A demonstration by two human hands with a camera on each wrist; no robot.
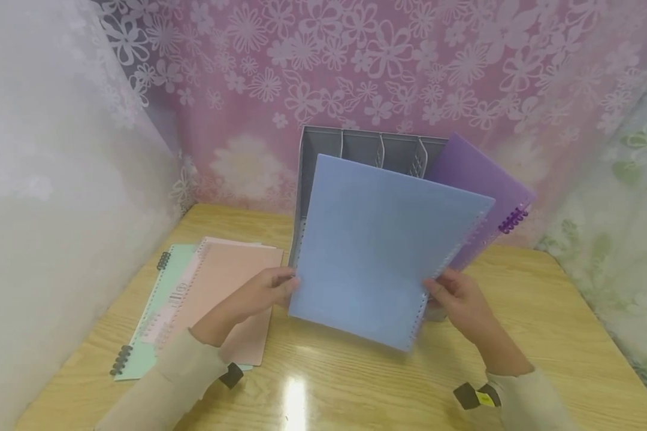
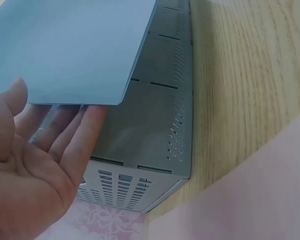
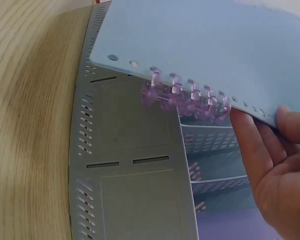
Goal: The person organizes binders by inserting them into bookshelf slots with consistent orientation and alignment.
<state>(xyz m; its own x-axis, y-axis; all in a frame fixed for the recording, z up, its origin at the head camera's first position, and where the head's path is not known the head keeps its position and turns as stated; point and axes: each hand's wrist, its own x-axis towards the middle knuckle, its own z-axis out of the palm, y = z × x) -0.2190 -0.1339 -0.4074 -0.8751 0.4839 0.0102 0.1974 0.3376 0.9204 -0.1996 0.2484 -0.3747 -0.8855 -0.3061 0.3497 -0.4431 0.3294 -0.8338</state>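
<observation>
A light blue loose-leaf notebook is held up, tilted, in front of a grey file organizer. My left hand pinches its lower left edge, thumb on the cover and fingers behind. At the right edge, which has punched holes, my right hand grips the notebook between thumb and fingers. Clear purple binder rings run through some holes near one corner. A purple notebook with purple rings leans out of the organizer's right end, partly hidden by the blue one.
On the left of the wooden table lie overlapping notebooks: a pinkish-orange one on top and a mint green one with black rings beneath. Behind the organizer hangs a pink flowered curtain, with pale cloth at both sides.
</observation>
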